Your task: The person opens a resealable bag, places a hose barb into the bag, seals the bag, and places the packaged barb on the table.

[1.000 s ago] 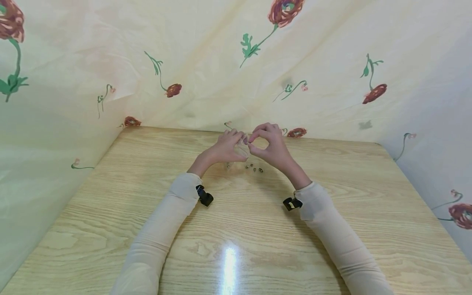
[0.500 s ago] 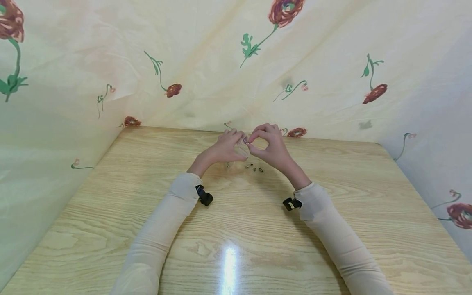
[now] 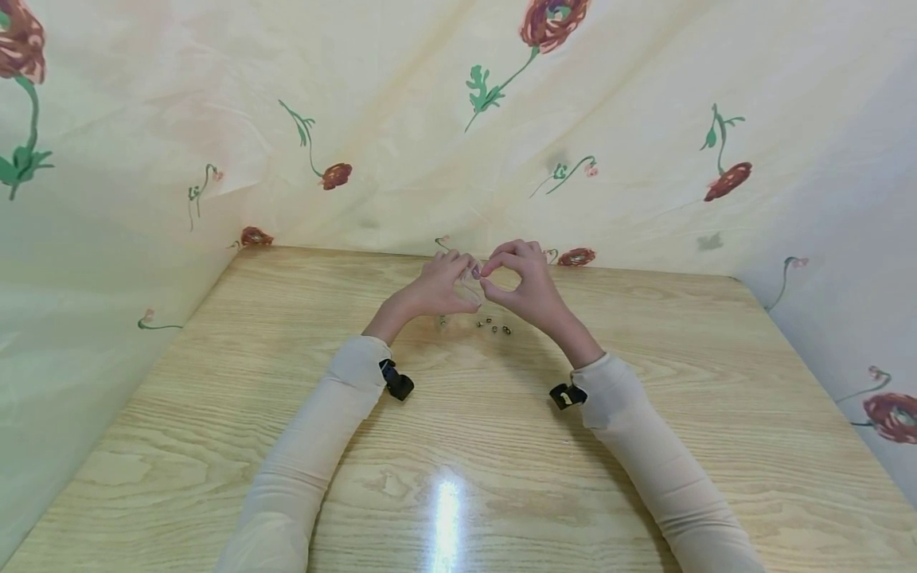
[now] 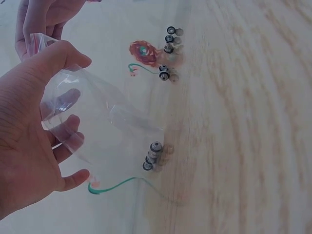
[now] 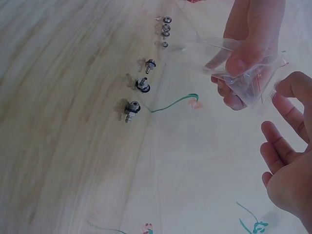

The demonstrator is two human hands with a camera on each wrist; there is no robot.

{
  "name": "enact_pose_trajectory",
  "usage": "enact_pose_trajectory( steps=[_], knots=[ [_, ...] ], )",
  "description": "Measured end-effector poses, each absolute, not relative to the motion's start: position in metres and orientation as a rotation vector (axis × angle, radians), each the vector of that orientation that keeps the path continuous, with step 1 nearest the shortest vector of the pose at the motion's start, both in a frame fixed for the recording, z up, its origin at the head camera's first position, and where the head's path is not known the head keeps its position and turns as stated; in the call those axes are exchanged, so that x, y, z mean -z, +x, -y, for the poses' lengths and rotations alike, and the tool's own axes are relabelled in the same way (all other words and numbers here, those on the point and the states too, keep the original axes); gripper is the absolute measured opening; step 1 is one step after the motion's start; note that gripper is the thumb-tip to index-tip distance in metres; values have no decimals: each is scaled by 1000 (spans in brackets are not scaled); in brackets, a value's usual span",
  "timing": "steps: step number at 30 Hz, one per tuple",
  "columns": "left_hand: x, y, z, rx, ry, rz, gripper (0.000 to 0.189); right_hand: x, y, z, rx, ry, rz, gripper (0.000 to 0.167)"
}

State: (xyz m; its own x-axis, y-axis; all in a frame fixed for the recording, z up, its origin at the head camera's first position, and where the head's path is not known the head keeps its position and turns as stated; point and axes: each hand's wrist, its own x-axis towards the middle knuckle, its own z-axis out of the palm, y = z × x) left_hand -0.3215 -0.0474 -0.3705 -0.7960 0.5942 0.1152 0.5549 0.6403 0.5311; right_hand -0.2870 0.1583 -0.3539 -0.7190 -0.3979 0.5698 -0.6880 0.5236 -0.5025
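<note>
The step in hand is judged to be work at the mouth of the clear, thin plastic bag with a red-striped edge [image 4: 105,109] — whether to part it or seal it cannot be told. The left hand [image 3: 437,286], near the centre of the head view, grips the bag between thumb and fingers. The right hand [image 3: 528,280], just to its right, brings thumb and forefinger together in a ring, apparently pinching the bag's edge; whether a small piece sits in that pinch is not discernible. The bag lies between the two hands, in contact with both. The small silvery metal fittings with dark rings [image 5: 132,108] rest on the pale wood-grain table [image 3: 501,438], just below the hands in the head view — untouched. The next move appears to call for a steady left-hand hold and fine fingertip control.
</note>
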Motion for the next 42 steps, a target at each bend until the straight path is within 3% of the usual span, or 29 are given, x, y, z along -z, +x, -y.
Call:
enact_pose_trajectory(
  steps=[29, 42],
  knots=[
    [369, -323, 48, -923, 980, -2766, 48, 343, -285, -184, -981, 858, 2425, 6],
    [373, -323, 47, -920, 982, -2768, 45, 365, -285, -201, -834, 918, 2519, 6]
  ],
)
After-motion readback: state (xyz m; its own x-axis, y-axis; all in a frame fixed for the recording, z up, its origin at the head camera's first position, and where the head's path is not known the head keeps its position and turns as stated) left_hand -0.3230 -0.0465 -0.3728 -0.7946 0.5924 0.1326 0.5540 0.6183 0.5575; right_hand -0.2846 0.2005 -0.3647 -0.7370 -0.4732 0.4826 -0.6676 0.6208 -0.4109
